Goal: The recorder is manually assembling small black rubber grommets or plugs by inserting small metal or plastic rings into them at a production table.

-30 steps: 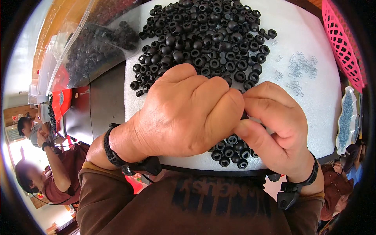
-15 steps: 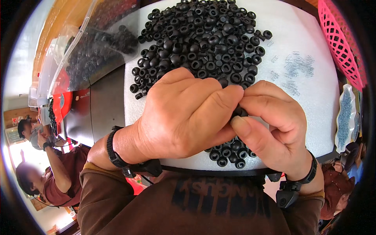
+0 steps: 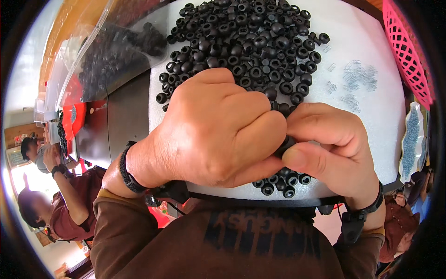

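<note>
Head view, packaging: clear plastic bag (image 3: pixel 111 60) of black rings at 10 o'clock; small clear packet (image 3: pixel 412 139) of grey-blue bits at 3 o'clock; red label patch (image 3: pixel 74 125) at 9 o'clock.
Containers: pink mesh basket (image 3: pixel 409 51) at 2 o'clock, contents hidden; white foam board (image 3: pixel 371 116) bearing a heap of black rings (image 3: pixel 251 42) at 12 o'clock, with tiny clear springs (image 3: pixel 357 79) beside.
Left hand (image 3: pixel 213 130): curled into a fist at centre, knuckles up, pressed against the right.
Right hand (image 3: pixel 330 149): thumb and forefinger pinched on one black ring (image 3: pixel 284 145), just right of centre.
Wrists: black bands on both.
</note>
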A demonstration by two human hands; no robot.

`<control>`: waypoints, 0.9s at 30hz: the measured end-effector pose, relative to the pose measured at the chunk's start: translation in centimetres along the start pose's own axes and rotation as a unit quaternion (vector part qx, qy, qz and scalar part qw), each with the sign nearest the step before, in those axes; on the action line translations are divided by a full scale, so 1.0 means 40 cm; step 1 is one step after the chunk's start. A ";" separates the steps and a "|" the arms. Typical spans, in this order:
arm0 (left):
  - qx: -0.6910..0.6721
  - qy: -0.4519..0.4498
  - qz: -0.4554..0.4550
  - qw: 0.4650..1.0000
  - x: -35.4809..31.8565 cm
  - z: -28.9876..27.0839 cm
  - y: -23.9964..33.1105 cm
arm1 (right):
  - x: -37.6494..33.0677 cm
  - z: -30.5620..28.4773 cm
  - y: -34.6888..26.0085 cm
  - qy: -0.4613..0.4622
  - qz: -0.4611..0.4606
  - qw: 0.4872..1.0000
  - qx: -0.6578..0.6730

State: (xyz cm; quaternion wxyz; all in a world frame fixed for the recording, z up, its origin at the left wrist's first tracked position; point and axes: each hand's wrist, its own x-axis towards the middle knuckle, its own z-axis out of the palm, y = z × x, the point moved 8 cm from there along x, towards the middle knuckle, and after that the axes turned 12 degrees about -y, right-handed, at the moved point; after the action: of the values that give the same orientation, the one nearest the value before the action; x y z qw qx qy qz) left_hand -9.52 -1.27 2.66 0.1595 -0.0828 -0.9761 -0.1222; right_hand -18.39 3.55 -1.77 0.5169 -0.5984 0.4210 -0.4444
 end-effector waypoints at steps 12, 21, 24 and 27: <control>0.056 0.032 0.029 0.998 -0.021 0.013 0.027 | -0.002 0.009 0.016 0.005 0.023 0.998 0.053; -0.047 0.057 -0.006 0.997 -0.005 0.009 -0.019 | -0.011 0.006 0.034 0.055 0.075 0.979 0.180; -0.059 0.071 -0.014 0.996 -0.010 0.003 -0.029 | -0.006 0.009 0.033 0.056 0.077 0.980 0.177; -0.069 0.041 -0.002 0.997 -0.002 0.011 -0.030 | -0.006 0.002 0.038 0.054 0.085 0.981 0.165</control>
State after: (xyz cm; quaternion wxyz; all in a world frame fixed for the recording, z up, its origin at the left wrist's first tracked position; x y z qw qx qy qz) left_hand -9.81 -2.33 1.97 0.1934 -0.0870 -0.9580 -0.1932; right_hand -18.46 3.61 -3.30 0.6209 -0.4416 0.4190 -0.4939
